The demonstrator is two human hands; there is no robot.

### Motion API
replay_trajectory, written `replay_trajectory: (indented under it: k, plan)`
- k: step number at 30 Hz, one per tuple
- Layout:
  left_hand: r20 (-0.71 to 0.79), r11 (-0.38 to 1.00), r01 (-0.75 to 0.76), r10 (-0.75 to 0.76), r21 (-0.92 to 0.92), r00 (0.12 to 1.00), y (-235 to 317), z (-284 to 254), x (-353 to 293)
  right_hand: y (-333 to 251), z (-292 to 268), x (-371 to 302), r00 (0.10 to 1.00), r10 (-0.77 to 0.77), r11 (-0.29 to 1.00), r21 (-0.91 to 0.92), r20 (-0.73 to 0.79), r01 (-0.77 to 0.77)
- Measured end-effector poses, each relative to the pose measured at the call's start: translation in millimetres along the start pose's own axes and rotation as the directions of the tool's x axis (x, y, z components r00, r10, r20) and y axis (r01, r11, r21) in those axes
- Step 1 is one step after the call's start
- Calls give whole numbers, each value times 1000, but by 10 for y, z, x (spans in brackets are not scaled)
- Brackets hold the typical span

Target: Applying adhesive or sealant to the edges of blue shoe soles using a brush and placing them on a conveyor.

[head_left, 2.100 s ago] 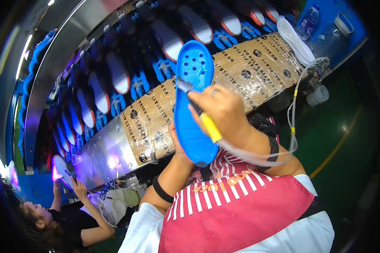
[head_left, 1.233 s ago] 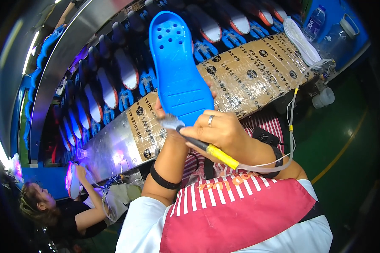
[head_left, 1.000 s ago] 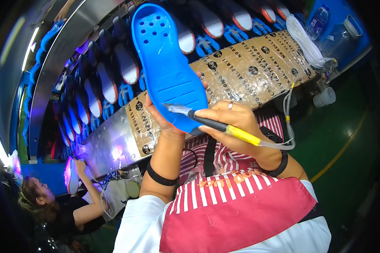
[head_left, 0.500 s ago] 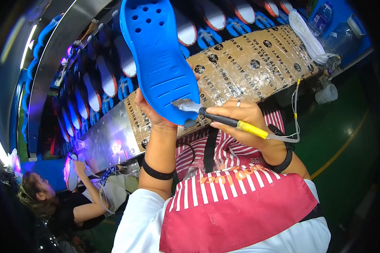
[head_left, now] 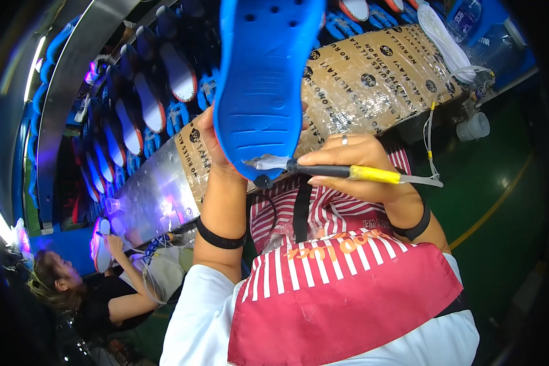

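My left hand is closed around a large blue shoe sole, its thumb along the left edge and its other fingers mostly hidden behind. The sole stands nearly lengthwise before me, with holes near its top and raised bars across its lower half. In my right hand is a brush with a black and yellow handle and a thin clear tube at its rear. Its pale, flattened bristles rest against the sole's lower end, near a small dark spot at the rim.
Cardboard with print and clear tape covers the bench. Beyond it, white-soled shoes stand in rows with blue parts. A white sole, bottles and a plastic cup are at the right. A co-worker holds a shoe at lower left.
The blue sole has shifted right and turned more upright in my left hand. The brush is more level, its bristles still at the sole's lower end.
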State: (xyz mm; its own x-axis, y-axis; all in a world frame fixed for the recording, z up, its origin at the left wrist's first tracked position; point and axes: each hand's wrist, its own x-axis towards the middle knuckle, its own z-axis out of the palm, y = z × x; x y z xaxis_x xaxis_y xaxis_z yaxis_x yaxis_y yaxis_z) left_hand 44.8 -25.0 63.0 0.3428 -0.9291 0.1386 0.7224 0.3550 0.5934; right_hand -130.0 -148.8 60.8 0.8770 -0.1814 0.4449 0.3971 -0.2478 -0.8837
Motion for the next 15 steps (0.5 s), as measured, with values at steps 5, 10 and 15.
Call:
replay_trajectory:
  k: [5,10,15]
  plan:
    - [-175,974,122,-89,190,981,47,-326,-36,58,39,-44,958,-137,973,-145,251,177]
    - [-150,932,327,-305,159,941,99,-164,1,-45,31,17,977,-182,972,-127,114,196]
    - [-184,838,506,-475,205,861,179,-163,81,44,96,-87,913,-139,920,-291,383,262]
